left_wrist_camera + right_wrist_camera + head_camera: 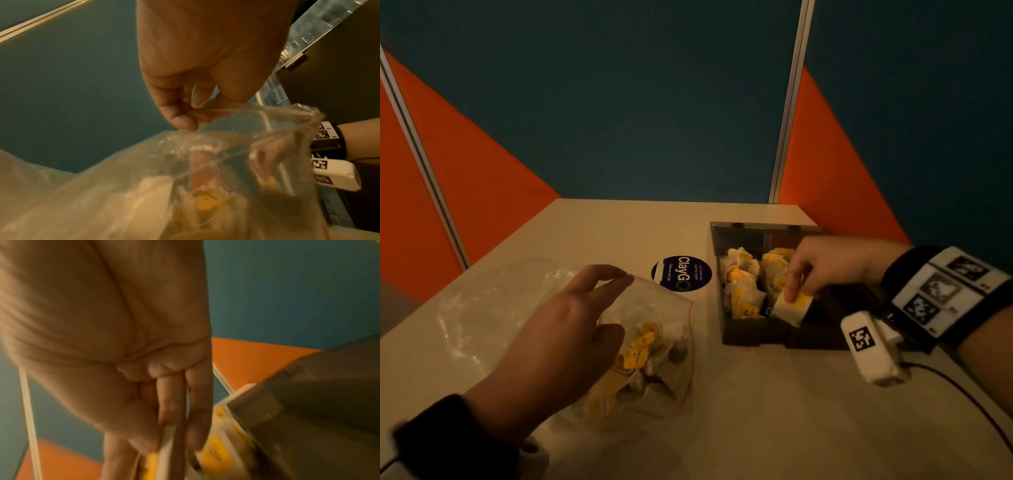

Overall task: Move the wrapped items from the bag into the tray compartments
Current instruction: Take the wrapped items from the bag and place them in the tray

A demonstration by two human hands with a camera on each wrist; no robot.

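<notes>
Right hand [822, 263] is over the dark rectangular compartment tray [756, 337], which sits on the pale tabletop [756, 428] to the right of centre. Its fingers are curled down and pinch one white paper-wrapped item with a yellow tag [792, 306]; the item is tilted and its lower end is at or just inside the tray's near middle compartment (contact with the tray floor not discernible). In the right wrist view the hand [144, 386] has the item [164, 456] gripped between thumb and fingers; the picture is blurred.

The tray's two left compartments hold more white-and-yellow wrapped items [743, 284], heaped and touching one another.

Left hand [561, 329] rests on the clear plastic zip bag with a red seal line [674, 308], at the left of the tabletop, well apart from the tray. In the left wrist view, thumb and forefinger [180, 120] of this hand [205, 56] pinch the bag's rim [267, 113], holding the mouth open towards the tray. The wrapped items left in the bag [647, 356] lie just beside and partly under the palm.

A round dark blue "ClayGo" sticker [681, 274] sits on the tabletop between bag and tray.
</notes>
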